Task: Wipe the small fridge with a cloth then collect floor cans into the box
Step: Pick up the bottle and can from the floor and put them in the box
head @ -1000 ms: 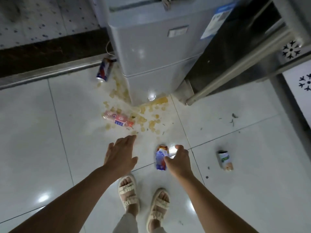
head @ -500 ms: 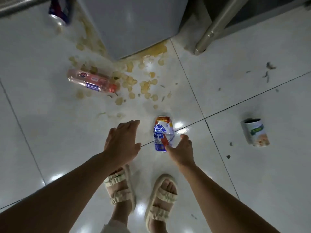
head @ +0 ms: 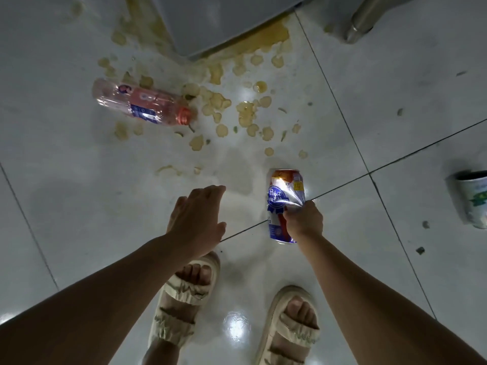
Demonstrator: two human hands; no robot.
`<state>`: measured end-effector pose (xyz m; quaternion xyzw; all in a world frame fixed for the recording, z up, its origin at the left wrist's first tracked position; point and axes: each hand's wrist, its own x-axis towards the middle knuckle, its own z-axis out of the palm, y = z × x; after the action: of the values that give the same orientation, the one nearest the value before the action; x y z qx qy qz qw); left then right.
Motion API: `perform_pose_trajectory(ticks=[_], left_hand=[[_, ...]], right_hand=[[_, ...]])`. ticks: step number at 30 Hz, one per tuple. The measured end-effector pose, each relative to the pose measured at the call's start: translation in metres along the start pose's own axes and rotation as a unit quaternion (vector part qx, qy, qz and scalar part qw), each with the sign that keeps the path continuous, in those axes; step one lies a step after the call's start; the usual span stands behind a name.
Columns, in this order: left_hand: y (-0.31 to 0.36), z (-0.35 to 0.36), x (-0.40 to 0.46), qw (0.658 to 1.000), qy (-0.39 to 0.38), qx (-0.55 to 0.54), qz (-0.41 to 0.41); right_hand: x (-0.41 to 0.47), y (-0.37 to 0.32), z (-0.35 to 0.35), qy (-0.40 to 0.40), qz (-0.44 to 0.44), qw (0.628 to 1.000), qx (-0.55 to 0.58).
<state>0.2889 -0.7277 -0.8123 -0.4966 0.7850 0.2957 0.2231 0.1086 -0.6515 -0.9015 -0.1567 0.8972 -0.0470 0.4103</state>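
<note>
— Item, largest first?
— Fridge (head: 224, 19) at twelve o'clock. Dented can (head: 286, 204), long axis twelve-to-six, on the floor.
— Hands?
— My right hand (head: 303, 222) grips its lower half; my left hand (head: 196, 219), at nine o'clock, hovers empty, fingers straight.

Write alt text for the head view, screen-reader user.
Seen from above, a person's right hand grips a dented blue-and-white beer can on a glossy white tile floor, while the open left hand hovers beside it. Farther off, a clear pink-labelled plastic bottle lies among yellowish spill spots near the grey fridge base.
</note>
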Motion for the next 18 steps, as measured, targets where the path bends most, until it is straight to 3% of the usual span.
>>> perform_pose_trajectory(ticks=[5,12,18], left_hand=[[-0.022,-0.036,-0.013,0.999,0.016,-0.026,-0.018],[-0.073,-0.104,-0.011,0.999,0.036,-0.018,-0.035],[-0.115,-0.139,0.015,0.998,0.017,0.000,-0.053]], right_hand=[[-0.034,-0.042,-0.012,0.008,-0.016,1.000,0.011],[-0.087,-0.141,-0.019,-0.004,-0.107,0.994,0.012],[-0.106,-0.201,-0.010,0.007,-0.094,0.995,0.026]])
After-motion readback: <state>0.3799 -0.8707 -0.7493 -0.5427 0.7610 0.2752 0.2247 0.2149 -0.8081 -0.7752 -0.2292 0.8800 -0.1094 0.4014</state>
